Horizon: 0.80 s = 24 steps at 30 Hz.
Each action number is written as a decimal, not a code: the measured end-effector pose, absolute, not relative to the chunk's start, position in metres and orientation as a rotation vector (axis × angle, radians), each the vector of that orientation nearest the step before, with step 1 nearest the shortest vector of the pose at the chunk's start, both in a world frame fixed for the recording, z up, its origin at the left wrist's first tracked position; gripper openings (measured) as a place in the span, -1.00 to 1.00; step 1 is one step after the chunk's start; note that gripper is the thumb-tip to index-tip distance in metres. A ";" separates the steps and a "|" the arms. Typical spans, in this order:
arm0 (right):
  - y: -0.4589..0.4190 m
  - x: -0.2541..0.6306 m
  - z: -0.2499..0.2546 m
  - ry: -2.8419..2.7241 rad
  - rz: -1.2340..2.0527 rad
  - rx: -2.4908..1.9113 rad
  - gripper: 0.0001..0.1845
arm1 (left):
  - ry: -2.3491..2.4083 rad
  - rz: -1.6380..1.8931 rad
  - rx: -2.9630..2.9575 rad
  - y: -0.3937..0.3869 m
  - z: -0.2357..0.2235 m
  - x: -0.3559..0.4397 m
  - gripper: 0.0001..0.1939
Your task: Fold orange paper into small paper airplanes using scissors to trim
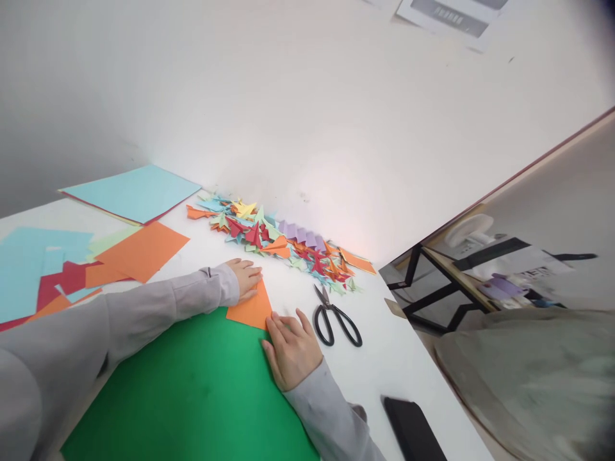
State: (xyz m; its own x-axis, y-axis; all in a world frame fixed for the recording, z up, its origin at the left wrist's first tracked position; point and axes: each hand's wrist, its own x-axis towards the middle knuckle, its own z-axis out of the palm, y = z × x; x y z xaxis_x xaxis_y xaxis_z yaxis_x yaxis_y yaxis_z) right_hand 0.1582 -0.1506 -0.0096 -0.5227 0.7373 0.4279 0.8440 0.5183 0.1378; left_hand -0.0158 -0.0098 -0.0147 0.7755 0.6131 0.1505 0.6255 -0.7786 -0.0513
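A small orange sheet of paper (250,308) lies in front of me, partly over the edge of a green surface (192,390). It tapers toward its far end, which my left hand (246,280) covers with fingers laid flat. At the sheet's right corner, my right hand (294,351) touches the paper with its fingertips, the fingers apart. Scissors with black handles (337,320) lie partly open just right of that hand. Beyond both hands is a long heap of small folded paper pieces (278,246) in several colours.
Large coloured sheets (134,192) are stacked at the back left. Nearer are loose orange sheets (144,251) and blue sheets (29,269). A black phone-like object (414,429) lies at the front right. Along the back stands a white wall (298,96); a black-framed shelf (432,288) is at right.
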 end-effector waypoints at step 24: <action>-0.084 0.161 -0.023 -2.480 -0.331 -1.459 -0.49 | -0.733 -0.566 -2.887 -0.022 -0.020 -0.018 -0.77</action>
State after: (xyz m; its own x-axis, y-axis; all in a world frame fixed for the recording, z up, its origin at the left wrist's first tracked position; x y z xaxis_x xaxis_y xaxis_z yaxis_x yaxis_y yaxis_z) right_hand 0.1607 -0.0842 -0.0225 -0.4701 0.8222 0.3210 0.8775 0.4743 0.0704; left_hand -0.0185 -0.0220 -0.0203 0.8140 0.4387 0.3807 0.4795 -0.8775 -0.0141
